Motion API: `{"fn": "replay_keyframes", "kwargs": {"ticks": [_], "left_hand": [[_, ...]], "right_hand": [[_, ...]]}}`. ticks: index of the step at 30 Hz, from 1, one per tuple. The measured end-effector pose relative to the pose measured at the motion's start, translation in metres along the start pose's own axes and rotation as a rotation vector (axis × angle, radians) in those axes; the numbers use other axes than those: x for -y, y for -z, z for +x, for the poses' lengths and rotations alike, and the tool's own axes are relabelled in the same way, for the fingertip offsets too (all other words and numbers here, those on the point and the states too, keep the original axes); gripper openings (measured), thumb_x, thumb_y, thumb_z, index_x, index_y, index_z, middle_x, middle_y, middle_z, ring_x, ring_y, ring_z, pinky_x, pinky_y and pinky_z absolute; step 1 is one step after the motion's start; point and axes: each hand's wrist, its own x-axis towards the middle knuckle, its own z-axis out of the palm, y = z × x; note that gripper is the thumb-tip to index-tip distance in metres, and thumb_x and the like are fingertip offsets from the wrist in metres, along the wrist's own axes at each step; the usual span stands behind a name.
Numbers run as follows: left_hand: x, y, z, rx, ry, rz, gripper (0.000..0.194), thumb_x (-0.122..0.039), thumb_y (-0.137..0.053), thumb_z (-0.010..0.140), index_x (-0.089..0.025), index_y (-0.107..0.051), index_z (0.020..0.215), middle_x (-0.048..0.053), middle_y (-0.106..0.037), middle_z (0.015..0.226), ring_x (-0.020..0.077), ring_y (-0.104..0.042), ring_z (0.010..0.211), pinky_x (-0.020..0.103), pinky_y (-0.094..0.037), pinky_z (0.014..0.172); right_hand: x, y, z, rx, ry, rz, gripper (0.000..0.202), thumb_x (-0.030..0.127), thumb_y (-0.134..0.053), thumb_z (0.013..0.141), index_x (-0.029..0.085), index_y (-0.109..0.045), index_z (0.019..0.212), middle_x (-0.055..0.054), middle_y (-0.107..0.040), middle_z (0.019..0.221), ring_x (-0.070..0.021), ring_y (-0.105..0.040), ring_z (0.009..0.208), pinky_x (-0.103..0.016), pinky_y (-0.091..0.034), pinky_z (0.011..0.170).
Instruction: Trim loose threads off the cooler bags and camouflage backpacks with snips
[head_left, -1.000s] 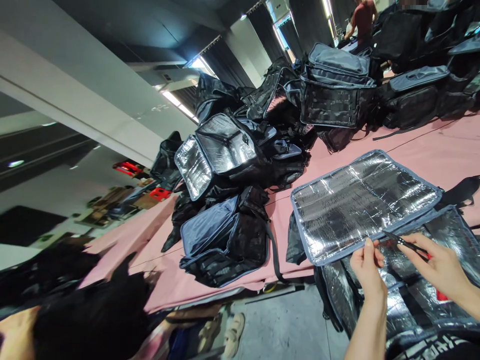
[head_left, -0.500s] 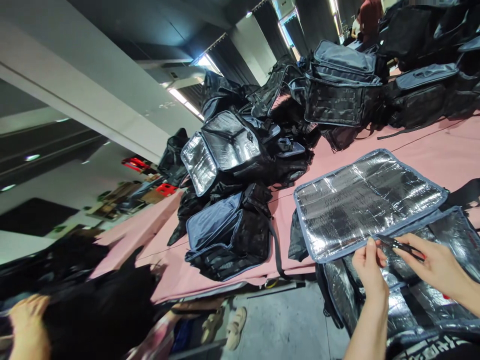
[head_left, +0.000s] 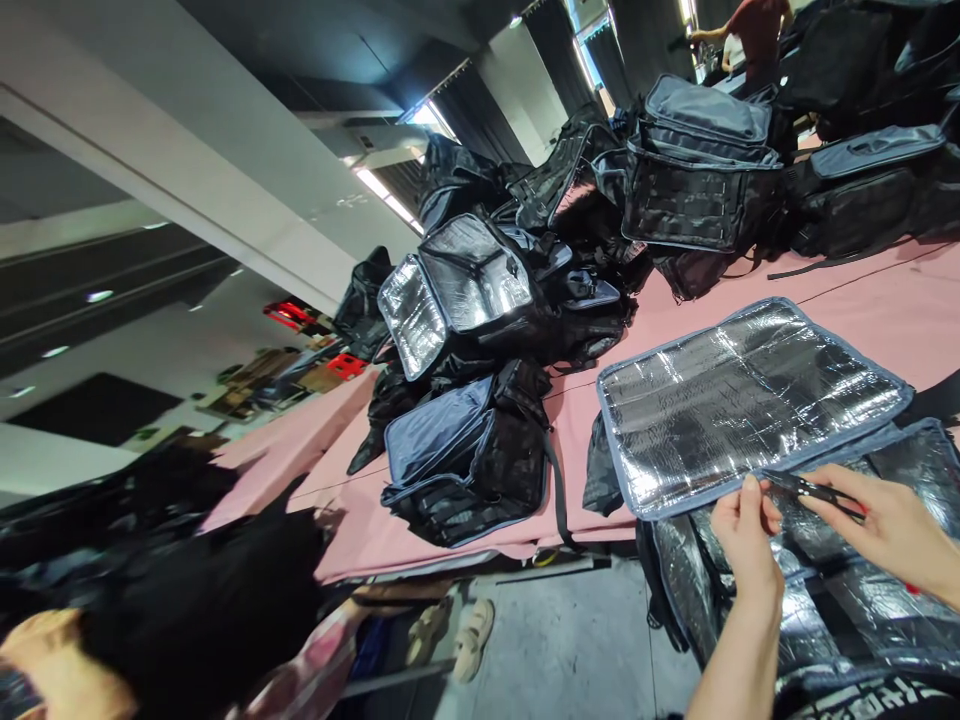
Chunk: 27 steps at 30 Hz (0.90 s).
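Left hand (head_left: 742, 545) pinches the grey-bound near edge of the foil flap (head_left: 754, 400), thumb and fingers closed on it. Right hand (head_left: 889, 530), just to the right, is clamped round the black snips (head_left: 814, 489), blades pointing at the left thumb. The flap lies open on the pink table (head_left: 900, 300) just beyond both hands, its bag (head_left: 825, 600) under the wrists.

The risk, as I judge it: those blades sit very near the left fingertips (a slip could nick a finger) or slice the foil lining instead of a stray thread.

Count: two hands, one pair of snips, one open flap. Beyond the left hand is a pile of finished bags (head_left: 480, 400), at least six, with more further back.
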Motion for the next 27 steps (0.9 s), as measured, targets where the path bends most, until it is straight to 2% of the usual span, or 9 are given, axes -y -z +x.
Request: {"fn": "replay_keyframes", "kwargs": {"ticks": [6, 11, 14, 17, 20, 22, 23, 24, 27], "left_hand": [[0.0, 0.001, 0.0, 0.004, 0.0, -0.005, 0.052, -0.059, -0.075, 0.067, -0.008, -0.067, 0.068, -0.003, -0.047, 0.046, 0.0041, -0.033, 0.042, 0.02, -0.023, 0.048], [-0.004, 0.0, 0.001, 0.014, 0.021, -0.041, 0.05, -0.056, -0.078, 0.065, -0.007, -0.069, 0.071, -0.003, -0.048, 0.046, 0.0032, -0.033, 0.042, 0.019, -0.021, 0.047], [-0.008, -0.001, 0.003, 0.027, 0.048, -0.043, 0.051, -0.056, -0.078, 0.063, -0.007, -0.068, 0.067, -0.001, -0.051, 0.049, 0.0028, -0.034, 0.041, 0.018, -0.02, 0.045], [-0.011, -0.003, 0.007, 0.033, 0.06, -0.033, 0.051, -0.057, -0.077, 0.064, -0.006, -0.069, 0.068, -0.001, -0.051, 0.049, 0.0028, -0.035, 0.04, 0.018, -0.02, 0.044], [-0.012, -0.001, 0.009, 0.064, 0.054, 0.011, 0.052, -0.058, -0.072, 0.069, -0.007, -0.069, 0.072, -0.002, -0.05, 0.048, 0.0035, -0.036, 0.041, 0.018, -0.022, 0.044], [-0.013, 0.005, 0.009, 0.116, 0.034, 0.122, 0.051, -0.059, -0.065, 0.077, -0.008, -0.069, 0.077, 0.0, -0.054, 0.051, 0.0054, -0.039, 0.042, 0.019, -0.027, 0.045], [-0.014, 0.009, 0.009, 0.144, -0.022, 0.226, 0.049, -0.057, -0.059, 0.082, -0.009, -0.069, 0.079, 0.002, -0.057, 0.055, 0.0073, -0.043, 0.044, 0.02, -0.031, 0.047], [-0.015, 0.013, 0.01, 0.171, -0.135, 0.363, 0.046, -0.054, -0.054, 0.087, -0.011, -0.07, 0.082, 0.005, -0.062, 0.061, 0.0098, -0.049, 0.049, 0.022, -0.036, 0.05], [-0.021, 0.027, 0.013, 0.175, -0.726, 0.865, 0.032, -0.038, -0.047, 0.094, -0.018, -0.072, 0.095, 0.009, -0.071, 0.087, 0.0188, -0.06, 0.078, 0.033, -0.045, 0.073]], "right_hand": [[0.004, -0.001, 0.002, -0.017, 0.065, 0.02, 0.028, 0.049, -0.051, 0.093, 0.026, -0.063, 0.104, 0.0, -0.069, 0.09, -0.0155, -0.063, 0.066, -0.026, -0.052, 0.06], [0.001, 0.012, 0.005, -0.091, 0.052, -0.08, 0.027, 0.048, -0.049, 0.096, 0.024, -0.056, 0.106, -0.001, -0.068, 0.089, -0.017, -0.064, 0.069, -0.025, -0.049, 0.056], [-0.005, 0.024, 0.022, -0.198, 0.208, -0.27, 0.03, 0.045, -0.039, 0.1, 0.021, -0.052, 0.113, -0.007, -0.066, 0.098, -0.0231, -0.065, 0.084, -0.033, -0.051, 0.07], [-0.009, 0.031, 0.045, -0.144, 0.388, -0.4, 0.033, 0.043, -0.04, 0.099, 0.018, -0.051, 0.119, -0.012, -0.062, 0.109, -0.0278, -0.06, 0.098, -0.041, -0.048, 0.081], [-0.011, 0.03, 0.063, -0.033, 0.461, -0.412, 0.019, 0.023, -0.043, 0.094, 0.019, -0.058, 0.105, -0.01, -0.063, 0.104, -0.0252, -0.06, 0.094, -0.038, -0.047, 0.078], [-0.013, 0.028, 0.071, -0.025, 0.451, -0.401, 0.025, 0.009, -0.039, 0.085, 0.02, -0.06, 0.094, -0.007, -0.064, 0.097, -0.0222, -0.061, 0.087, -0.035, -0.046, 0.074], [-0.014, 0.027, 0.074, -0.012, 0.425, -0.398, 0.029, 0.007, -0.037, 0.081, 0.02, -0.06, 0.093, -0.006, -0.064, 0.095, -0.0213, -0.061, 0.085, -0.034, -0.046, 0.072], [-0.015, 0.027, 0.077, 0.009, 0.39, -0.397, 0.03, 0.007, -0.037, 0.079, 0.02, -0.061, 0.092, -0.005, -0.065, 0.094, -0.0206, -0.062, 0.083, -0.033, -0.046, 0.07], [-0.016, 0.027, 0.086, 0.096, 0.28, -0.395, 0.03, 0.011, -0.039, 0.076, 0.022, -0.063, 0.091, -0.003, -0.066, 0.092, -0.02, -0.064, 0.08, -0.03, -0.046, 0.064]]}}
